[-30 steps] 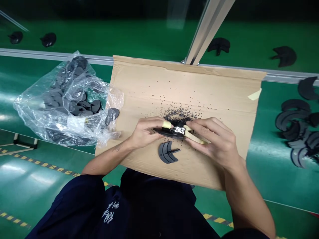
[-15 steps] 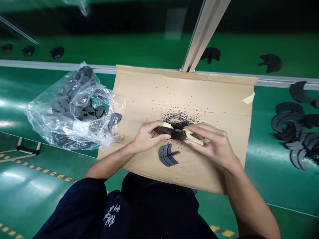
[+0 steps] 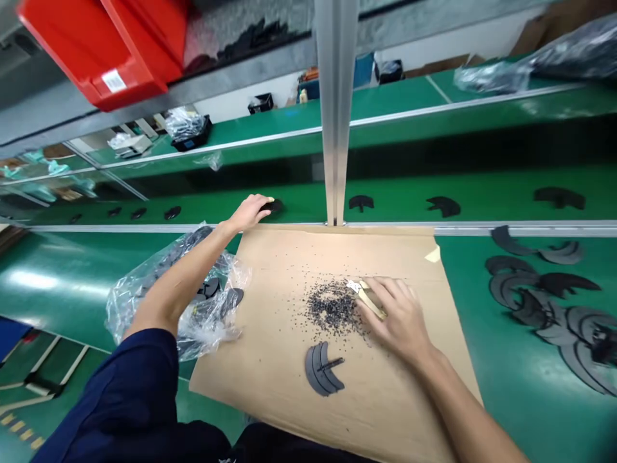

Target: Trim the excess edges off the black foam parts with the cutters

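At the far edge of the cardboard, my left hand (image 3: 249,212) is stretched out over the green belt. Its fingers are closed on a black curved plastic part (image 3: 276,206), partly hidden by them. My right hand (image 3: 398,315) grips a pair of cutting nippers (image 3: 367,299) with cream handles, the metal jaws pointing left over the cardboard sheet (image 3: 270,366). Small black clippings (image 3: 332,308) lie scattered beside the nippers. Nearer my body rests a dark grey fan-shaped part (image 3: 318,370) with a thin stem.
A clear plastic bag (image 3: 216,328) of black parts lies at the left. More curved parts (image 3: 511,283) are piled at the right. Several parts (image 3: 444,206) sit along the belt (image 3: 299,209). A metal post (image 3: 336,128) rises behind the cardboard, and a red bin (image 3: 110,58) hangs upper left.
My left hand has carried the black part from the nippers up and left to the belt. My right hand keeps the nippers over the cardboard. The view has tilted up.
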Available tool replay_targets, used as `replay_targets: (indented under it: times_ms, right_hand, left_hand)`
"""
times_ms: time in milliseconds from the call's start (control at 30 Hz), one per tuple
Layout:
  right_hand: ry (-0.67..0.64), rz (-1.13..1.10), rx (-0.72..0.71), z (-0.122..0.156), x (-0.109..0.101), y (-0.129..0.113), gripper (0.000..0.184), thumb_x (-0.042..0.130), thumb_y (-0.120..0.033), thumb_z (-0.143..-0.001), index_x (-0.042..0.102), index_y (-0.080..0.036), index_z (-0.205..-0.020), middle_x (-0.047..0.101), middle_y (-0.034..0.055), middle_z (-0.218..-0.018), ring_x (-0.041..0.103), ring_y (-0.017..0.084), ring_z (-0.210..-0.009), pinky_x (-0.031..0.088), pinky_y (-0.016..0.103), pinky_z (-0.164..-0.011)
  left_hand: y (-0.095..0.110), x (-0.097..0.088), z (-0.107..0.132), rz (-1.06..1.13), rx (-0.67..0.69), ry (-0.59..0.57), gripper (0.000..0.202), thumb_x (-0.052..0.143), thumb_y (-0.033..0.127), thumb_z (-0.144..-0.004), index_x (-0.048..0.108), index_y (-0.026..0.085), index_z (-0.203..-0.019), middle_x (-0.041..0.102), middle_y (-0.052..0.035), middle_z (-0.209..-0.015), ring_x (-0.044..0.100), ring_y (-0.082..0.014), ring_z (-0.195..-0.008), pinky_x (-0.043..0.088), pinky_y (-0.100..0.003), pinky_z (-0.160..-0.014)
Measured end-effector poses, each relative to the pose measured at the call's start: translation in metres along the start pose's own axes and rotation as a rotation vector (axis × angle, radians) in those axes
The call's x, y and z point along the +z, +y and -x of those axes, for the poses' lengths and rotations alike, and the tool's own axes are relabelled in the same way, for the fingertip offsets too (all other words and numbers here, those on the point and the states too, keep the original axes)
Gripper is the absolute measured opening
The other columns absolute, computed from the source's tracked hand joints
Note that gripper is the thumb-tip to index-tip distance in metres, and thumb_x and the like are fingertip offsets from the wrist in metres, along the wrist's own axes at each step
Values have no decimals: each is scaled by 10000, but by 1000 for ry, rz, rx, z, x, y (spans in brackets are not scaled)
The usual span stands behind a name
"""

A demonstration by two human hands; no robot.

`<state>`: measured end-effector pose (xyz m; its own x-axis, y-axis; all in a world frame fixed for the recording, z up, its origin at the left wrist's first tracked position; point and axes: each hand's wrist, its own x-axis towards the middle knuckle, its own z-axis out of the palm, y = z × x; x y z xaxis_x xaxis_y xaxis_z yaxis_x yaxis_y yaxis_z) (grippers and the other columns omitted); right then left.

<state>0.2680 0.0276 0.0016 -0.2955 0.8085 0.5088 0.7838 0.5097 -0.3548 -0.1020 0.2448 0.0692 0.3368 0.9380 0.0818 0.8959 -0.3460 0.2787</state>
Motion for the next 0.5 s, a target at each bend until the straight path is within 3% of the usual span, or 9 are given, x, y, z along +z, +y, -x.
replay_targets:
  times_ms: [100, 233, 333, 400, 500]
  right_hand:
    - [17, 34, 30, 2, -2, 3, 348, 497, -352, -1005, 614, -188, -1288, 686, 120, -1085, 590, 269, -968, 433, 384, -779]
    - [37, 76, 28, 4, -4, 5, 350, 484, -344, -1020, 602, -172, -1301, 676, 131, -1096, 576, 271, -993, 423, 380, -792]
    - [43, 87, 21, 4, -4, 4, 354, 474, -331, -1026, 591, -179, -1323, 672, 134, -1093, 572, 273, -996, 425, 381, -797]
    - [45, 88, 20, 4, -4, 4, 354, 466, -330, -1030, 586, -188, -1330, 672, 133, -1084, 575, 274, -988, 429, 382, -791]
    - [39, 83, 5, 3, -2, 6, 352, 455, -334, -1033, 588, -202, -1331, 674, 130, -1069, 588, 274, -972, 435, 379, -773]
  left_hand:
    - [-14, 11, -25, 6, -71, -5, 354, 638, 165, -808, 690, 141, -1158, 711, -143, -1214, 626, -325, -1193, 463, -475, -1115]
    - [-8, 10, -45, 42, -110, 32, 240, 605, 185, -846, 719, 146, -1054, 747, -126, -1116, 666, -305, -1153, 488, -426, -1085]
    - [20, 20, -72, 118, -46, -11, 149, 632, 231, -872, 746, 143, -912, 773, -98, -946, 716, -284, -1021, 526, -369, -991]
    - [48, 37, -93, 195, 27, -47, 137, 674, 254, -874, 751, 141, -862, 776, -73, -900, 722, -261, -972, 537, -341, -954]
    - [92, 71, -121, 329, 134, -42, 188, 643, 284, -949, 739, 128, -988, 771, -72, -1007, 702, -218, -978, 558, -345, -950]
